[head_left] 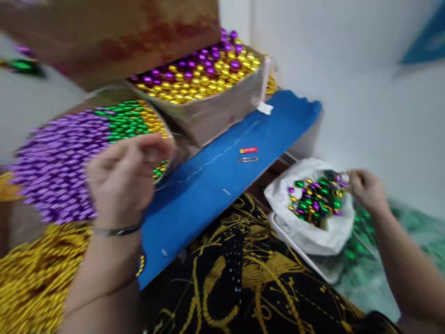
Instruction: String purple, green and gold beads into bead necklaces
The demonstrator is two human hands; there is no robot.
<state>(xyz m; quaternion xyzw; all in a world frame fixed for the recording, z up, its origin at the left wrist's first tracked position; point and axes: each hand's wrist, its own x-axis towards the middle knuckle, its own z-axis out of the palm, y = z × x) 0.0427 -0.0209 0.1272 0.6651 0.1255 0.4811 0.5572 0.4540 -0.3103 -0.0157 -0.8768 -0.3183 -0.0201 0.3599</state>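
Observation:
My left hand [125, 174] is raised in front of the box of purple, green and gold beads [66, 162], its fingers curled together. Whatever it may hold is hidden. At the right, my right hand [368, 190] pinches the end of a bead necklace [339, 181] over the rim of a white plastic bag [323, 239]. Inside that bag lies a heap of purple, green and gold bead necklaces [314, 199].
A blue-covered board [208, 185] runs diagonally across the middle, with a small red label [248, 150] and a paper clip [248, 159] on it. Behind stands a cardboard box of round beads [201, 83]. Gold twisted beads [38, 283] hang at lower left; green bagged beads [368, 236] lie right.

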